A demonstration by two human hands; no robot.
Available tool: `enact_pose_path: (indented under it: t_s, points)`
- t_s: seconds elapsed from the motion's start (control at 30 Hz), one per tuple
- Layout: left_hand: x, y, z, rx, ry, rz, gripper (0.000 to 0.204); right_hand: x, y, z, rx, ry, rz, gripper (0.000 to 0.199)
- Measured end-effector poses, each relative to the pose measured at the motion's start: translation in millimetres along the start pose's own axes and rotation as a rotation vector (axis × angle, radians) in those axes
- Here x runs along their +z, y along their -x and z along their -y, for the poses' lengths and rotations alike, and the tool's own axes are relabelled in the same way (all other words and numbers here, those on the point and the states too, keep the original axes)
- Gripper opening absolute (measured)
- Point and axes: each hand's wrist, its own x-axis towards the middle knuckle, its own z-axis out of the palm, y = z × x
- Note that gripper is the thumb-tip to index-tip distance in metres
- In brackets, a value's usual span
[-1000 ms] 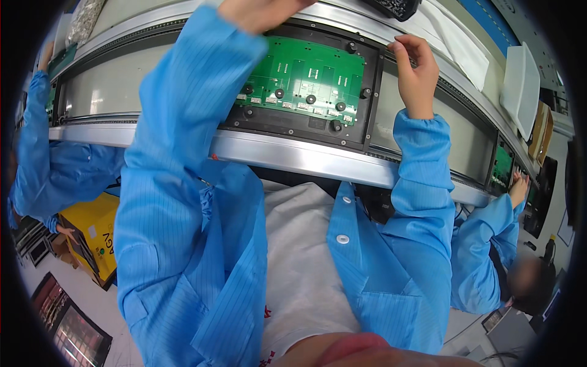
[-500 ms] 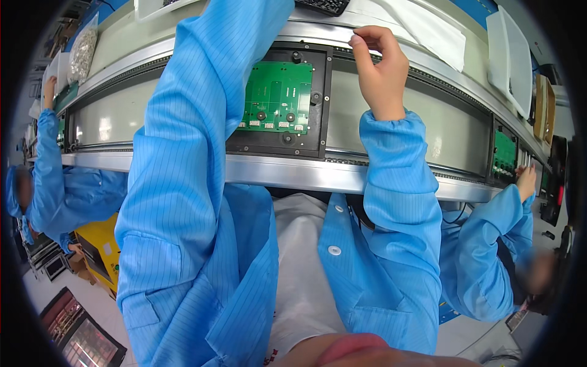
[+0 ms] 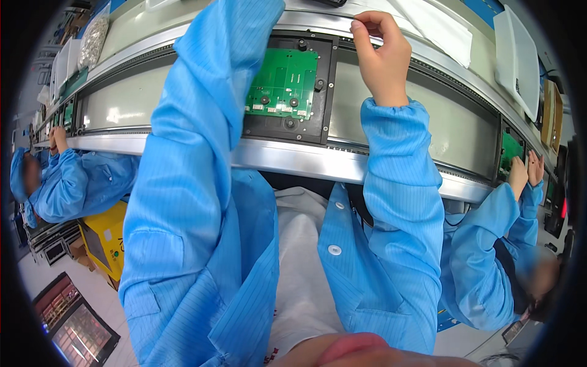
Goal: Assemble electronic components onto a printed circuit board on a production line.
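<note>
My right hand [image 3: 386,58] is raised over the far rail of the conveyor, thumb and index finger pinched together. Whatever is between those fingertips, if anything, is too small to make out. Beyond the top edge of the picture reaches my left arm in its blue sleeve [image 3: 202,110], so that hand is out of sight. A green circuit board [image 3: 284,76] with small white connectors lies in a black carrier [image 3: 318,129] on the conveyor, below and between my arms. My left sleeve covers the left part of both.
The metal near rail [image 3: 293,158] runs across in front of me. White sheets [image 3: 440,37] and a white bin [image 3: 515,64] stand beyond the far rail. A co-worker's hands [image 3: 520,174] are by another board [image 3: 511,150] on the right; another co-worker's hands [image 3: 58,139] are at the left.
The view has shifted slightly, while my right hand keeps its pinch. The left co-worker's hand came down from the bins to the line. The right co-worker's hands moved up beside the board.
</note>
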Motion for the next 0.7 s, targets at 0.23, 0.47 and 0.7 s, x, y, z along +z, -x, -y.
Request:
enact_pose_path:
  t_s: [0.23, 0.47, 0.7]
  points:
    - [-46, 20, 14, 0.044, -1.888, 0.081, 0.026, 0, -3, 5, 0.005, 0.010, 0.037, 0.010]
    - [-103, -25, 38, -0.128, -2.559, -0.081, 0.034, -6, 2, -5, 0.023, 0.058, -0.007, 0.006]
    - [-182, -113, -34, -0.100, -2.429, 0.271, 0.035, 9, -7, 7, 0.058, 0.040, 0.106, 0.010]
